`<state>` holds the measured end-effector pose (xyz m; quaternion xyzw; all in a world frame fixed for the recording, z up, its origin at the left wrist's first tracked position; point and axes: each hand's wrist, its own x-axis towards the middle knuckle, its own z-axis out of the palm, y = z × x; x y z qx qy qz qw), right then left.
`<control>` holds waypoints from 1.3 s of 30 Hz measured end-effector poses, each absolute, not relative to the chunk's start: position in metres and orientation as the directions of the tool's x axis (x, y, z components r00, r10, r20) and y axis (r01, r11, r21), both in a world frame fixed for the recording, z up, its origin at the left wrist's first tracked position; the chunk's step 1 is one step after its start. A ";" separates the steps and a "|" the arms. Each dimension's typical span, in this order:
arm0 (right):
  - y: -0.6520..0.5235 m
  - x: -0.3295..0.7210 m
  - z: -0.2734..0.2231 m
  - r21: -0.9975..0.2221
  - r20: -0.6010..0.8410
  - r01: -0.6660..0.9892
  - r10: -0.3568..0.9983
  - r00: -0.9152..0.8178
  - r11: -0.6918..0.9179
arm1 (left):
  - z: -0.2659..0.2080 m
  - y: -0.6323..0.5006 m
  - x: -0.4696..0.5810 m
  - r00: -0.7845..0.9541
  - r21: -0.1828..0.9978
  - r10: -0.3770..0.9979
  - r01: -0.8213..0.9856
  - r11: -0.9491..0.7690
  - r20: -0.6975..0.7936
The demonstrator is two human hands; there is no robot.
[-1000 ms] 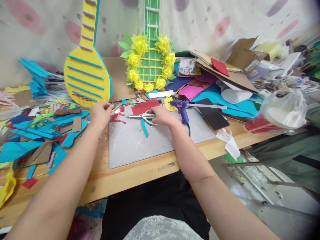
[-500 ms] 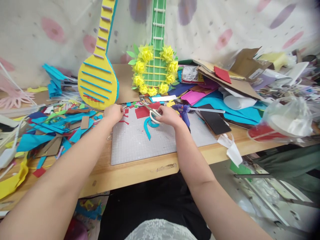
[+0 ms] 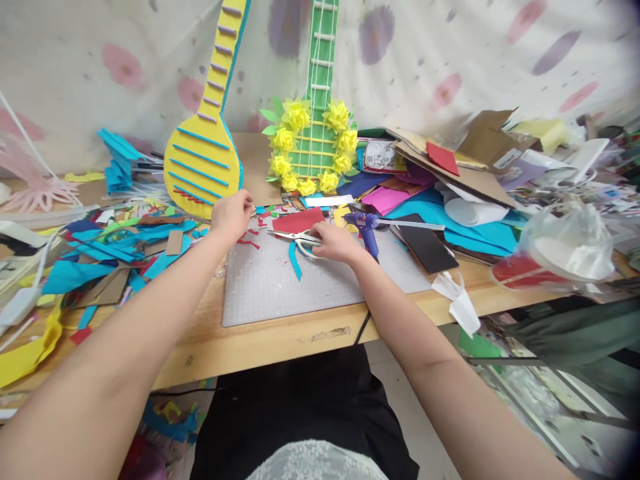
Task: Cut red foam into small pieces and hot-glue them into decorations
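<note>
My right hand (image 3: 334,241) grips white-handled scissors (image 3: 295,236) over the grey cutting mat (image 3: 280,297); their blades point left. Under the scissors lies a curved blue strip (image 3: 295,264), partly covered. A red piece of paper or felt (image 3: 299,220) sits just behind the blades. My left hand (image 3: 233,213) is closed in a pinch in front of the lower edge of a yellow toy guitar (image 3: 200,163); whatever its fingertips hold is too small to make out. Small red scraps (image 3: 249,240) lie on the mat beside it.
A green toy guitar (image 3: 320,137) ringed with yellow flowers stands behind the mat. Right of my right hand are a purple glue gun (image 3: 367,230) and a black phone (image 3: 425,245). Blue scraps (image 3: 75,275) pile up at left, cardboard (image 3: 450,160) at right.
The scissors have swung from pointing up and away to pointing left. My left hand has lifted slightly from near the red scraps. The view has shifted a little.
</note>
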<state>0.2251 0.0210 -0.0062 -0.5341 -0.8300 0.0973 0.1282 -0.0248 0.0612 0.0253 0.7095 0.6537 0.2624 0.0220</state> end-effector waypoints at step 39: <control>0.101 0.185 0.006 -0.018 0.080 0.909 0.906 -0.415 0.417 | -0.033 0.019 -0.019 -0.273 0.976 0.958 -0.168 -0.139 0.089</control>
